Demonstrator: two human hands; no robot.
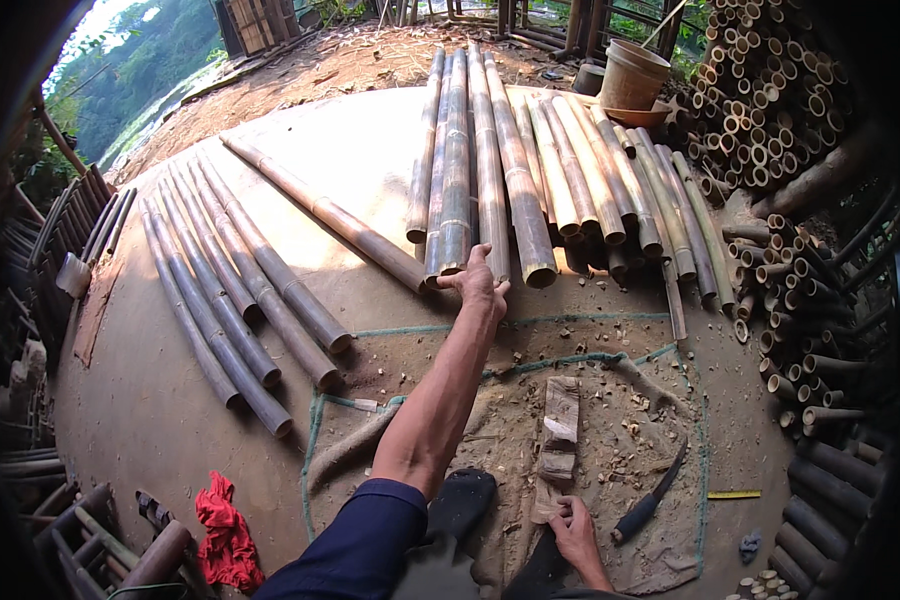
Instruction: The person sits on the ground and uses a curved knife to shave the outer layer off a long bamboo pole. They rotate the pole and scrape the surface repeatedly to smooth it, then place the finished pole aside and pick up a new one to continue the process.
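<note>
A smooth brown floor (110, 430) (sunlit near white at its far side) meets reddish dirt (340, 70); a dark fence (574, 30) stands behind, and a green hillside (165, 55) rises at upper left.

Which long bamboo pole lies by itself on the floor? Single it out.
The long bamboo pole slanting between the left group and the middle pile, its near end left of the left hand; the others lie in groups.

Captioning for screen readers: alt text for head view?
A person's left hand is at the near end of a bamboo pole among others; the right hand touches a stepped wooden block, a knife lying to its right.
</note>
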